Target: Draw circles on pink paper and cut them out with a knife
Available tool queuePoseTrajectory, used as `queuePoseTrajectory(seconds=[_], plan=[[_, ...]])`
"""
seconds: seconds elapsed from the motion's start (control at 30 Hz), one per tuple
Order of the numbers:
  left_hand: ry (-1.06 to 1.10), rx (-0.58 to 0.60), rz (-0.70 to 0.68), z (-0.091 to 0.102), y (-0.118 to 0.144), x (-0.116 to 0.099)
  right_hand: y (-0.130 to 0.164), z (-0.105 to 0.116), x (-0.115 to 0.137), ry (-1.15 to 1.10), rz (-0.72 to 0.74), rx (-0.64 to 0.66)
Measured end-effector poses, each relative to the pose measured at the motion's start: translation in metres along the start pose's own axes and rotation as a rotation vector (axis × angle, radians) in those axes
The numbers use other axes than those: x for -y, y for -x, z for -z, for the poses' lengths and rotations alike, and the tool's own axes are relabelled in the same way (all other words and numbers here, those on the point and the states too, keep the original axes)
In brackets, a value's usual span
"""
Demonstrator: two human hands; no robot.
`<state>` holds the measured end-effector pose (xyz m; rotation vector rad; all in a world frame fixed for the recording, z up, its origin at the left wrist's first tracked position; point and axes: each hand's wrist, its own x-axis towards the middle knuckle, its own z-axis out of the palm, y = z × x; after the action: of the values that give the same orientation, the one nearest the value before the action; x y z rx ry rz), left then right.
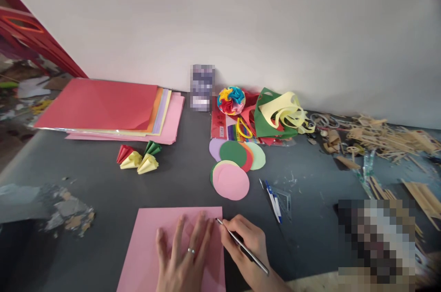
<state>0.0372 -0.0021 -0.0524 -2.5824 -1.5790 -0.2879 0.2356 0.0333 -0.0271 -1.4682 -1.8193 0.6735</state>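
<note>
- Pink paper (143, 241) under left hand (184, 260), fingers spread open
- Right hand (253, 239), fingers gripping a silver tool (257, 261)
- Paper circles (230, 182), one o'clock from pink paper

At seven o'clock lies a smooth, matt pink rectangular paper sheet (141, 248); at six, a slim silver pen-shaped tool (256, 260) with a metallic shine. Toward nine, a red rectangular paper sheet (103, 103) has a soft gloss – its front edge glinting like clear plastic – while at three, thin tan wooden sticks (389, 135) look rough.
</note>
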Motion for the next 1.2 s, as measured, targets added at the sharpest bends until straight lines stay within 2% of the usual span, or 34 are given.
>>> queuePoseTrajectory(seconds=[0.13,0.43,0.53,0.73,0.93,1.0,1.1,1.2], plan=[[-0.002,0.035,-0.047,0.000,0.003,0.002,0.007,0.000,0.002,0.033,0.000,-0.020],[0.007,-0.013,-0.037,-0.002,0.001,0.000,0.018,-0.007,-0.002,0.131,0.010,-0.067],[-0.009,0.009,-0.051,0.000,-0.001,-0.001,0.021,-0.009,-0.004,0.178,0.057,-0.086],[0.094,0.039,0.081,0.001,-0.002,-0.011,0.021,-0.007,0.000,0.256,0.143,-0.098],[-0.009,0.021,-0.023,-0.005,0.003,-0.006,0.022,-0.007,0.003,0.408,0.232,-0.135],[-0.010,0.030,-0.019,-0.007,0.003,-0.006,0.022,-0.008,0.003,0.437,0.257,-0.141],[0.020,-0.004,0.038,-0.010,0.003,-0.007,0.024,-0.010,0.005,0.477,0.312,-0.130],[0.052,-0.058,0.055,-0.014,0.005,-0.008,0.025,-0.009,0.008,0.468,0.331,-0.203]])
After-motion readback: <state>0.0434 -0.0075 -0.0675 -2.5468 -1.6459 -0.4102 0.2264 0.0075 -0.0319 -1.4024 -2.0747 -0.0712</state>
